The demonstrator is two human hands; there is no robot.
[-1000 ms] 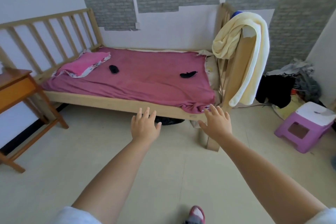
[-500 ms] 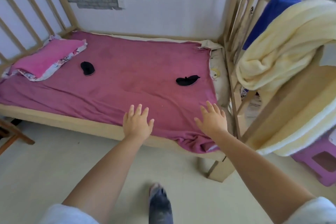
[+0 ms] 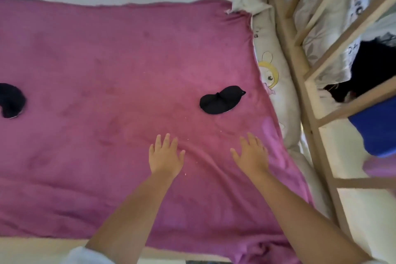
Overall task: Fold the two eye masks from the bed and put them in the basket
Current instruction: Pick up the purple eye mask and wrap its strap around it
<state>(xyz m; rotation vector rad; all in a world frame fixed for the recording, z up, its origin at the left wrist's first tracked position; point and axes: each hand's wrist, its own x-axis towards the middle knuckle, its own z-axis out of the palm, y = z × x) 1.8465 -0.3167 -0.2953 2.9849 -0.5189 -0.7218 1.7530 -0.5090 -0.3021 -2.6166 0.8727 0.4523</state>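
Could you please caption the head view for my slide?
Both open hands, left and right, reach toward a black eye mask on the pink blanket.

A single wide-angle view from the person's head looks forward and steeply down onto the bed (image 3: pixel 107 49), close over its pink cover. The near edge of the bed runs along the bottom of the frame, the far edge along the top. The wooden rail (image 3: pixel 304 92) at the bed's end slants down the right side, bent by the lens. Both forearms reach in from below.
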